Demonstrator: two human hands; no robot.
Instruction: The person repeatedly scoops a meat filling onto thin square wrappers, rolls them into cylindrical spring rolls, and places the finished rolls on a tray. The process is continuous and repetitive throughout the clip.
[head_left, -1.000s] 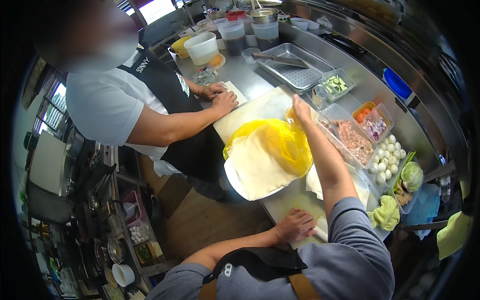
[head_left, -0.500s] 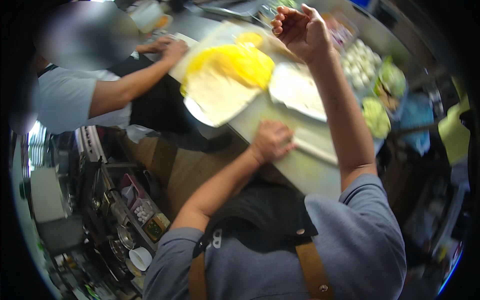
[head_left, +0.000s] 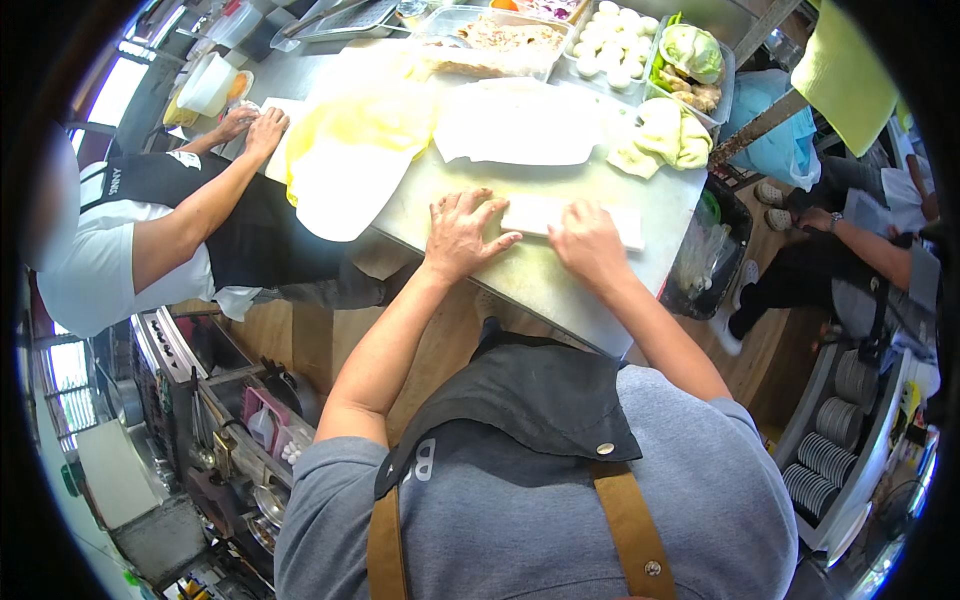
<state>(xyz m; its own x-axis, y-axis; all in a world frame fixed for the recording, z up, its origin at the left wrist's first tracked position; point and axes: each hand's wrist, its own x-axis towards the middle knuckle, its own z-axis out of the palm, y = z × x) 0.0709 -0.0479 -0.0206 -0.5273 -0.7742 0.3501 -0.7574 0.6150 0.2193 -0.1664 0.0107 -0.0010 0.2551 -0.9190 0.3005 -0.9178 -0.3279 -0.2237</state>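
Note:
A flat, white rectangular strip (head_left: 626, 228) lies on the pale work board (head_left: 480, 268) in front of me. My right hand (head_left: 592, 242) rests on the strip with its fingers curled down over it. At the strip's left end is my left hand (head_left: 460, 235), palm down, fingers spread and thumb pointing to the strip; it holds nothing. Behind the strip sits a white tray (head_left: 515, 150), its contents washed out by glare. To the left a yellow plastic sheet or bag (head_left: 365, 135) partly covers a pale, flat thing (head_left: 335, 205) overhanging the table edge.
A crumpled yellow-green cloth (head_left: 670, 138) lies right of the tray. Along the back stand containers of chopped filling (head_left: 510, 38), white balls (head_left: 610, 48) and cabbage (head_left: 692, 55). A co-worker's hands (head_left: 255, 128) work at the left. A black bin (head_left: 715, 255) stands at the right edge.
My right hand has come down from above the table onto the strip. My left hand has opened from a curled hold at the strip's end. The view has shifted.

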